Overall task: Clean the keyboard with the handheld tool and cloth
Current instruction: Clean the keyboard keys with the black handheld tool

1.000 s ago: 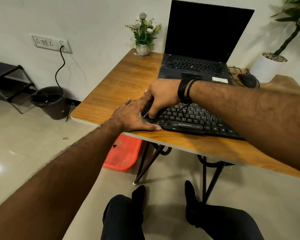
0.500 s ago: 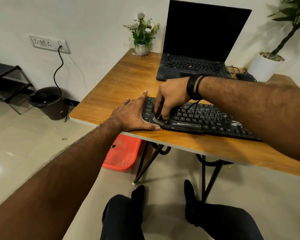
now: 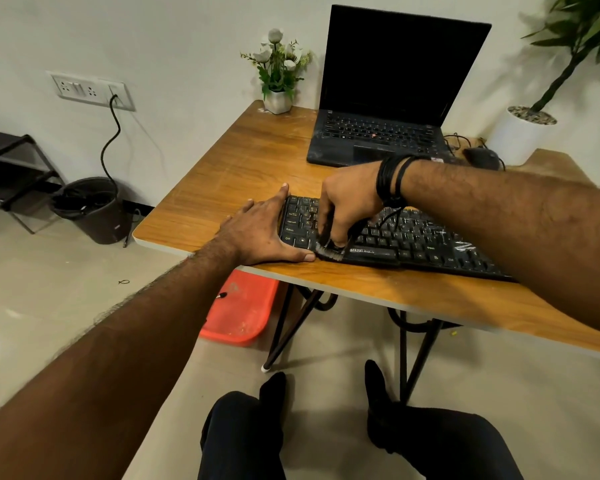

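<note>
Right hand (image 3: 349, 206), head view: fingers curled down around small dark brush (image 3: 331, 249), bristle end touching lower left keys of black keyboard (image 3: 426, 242) just beside the space bar; black bands on wrist. Left hand (image 3: 265, 233): flat, fingers straight, palm down on wooden table (image 3: 243, 168), pressed against left end of keyboard, thumb along its front edge, holding nothing. Keyboard: lying near front edge of table, angled, right part hidden under right forearm; pale scuffs on right-side keys. Cloth: not identifiable. Black laptop (image 3: 392, 98): open, screen dark, at back of table behind keyboard. Small white pot of white flowers (image 3: 278, 74): back left corner of table. Black mouse (image 3: 482, 157): right of laptop, with tangled cable. Large white planter (image 3: 520, 133): far right, against wall. Dark bin (image 3: 90, 209) and red-orange tray (image 3: 239, 310): on floor, tray under table. Wall socket (image 3: 89, 90): cable plugged in.
</note>
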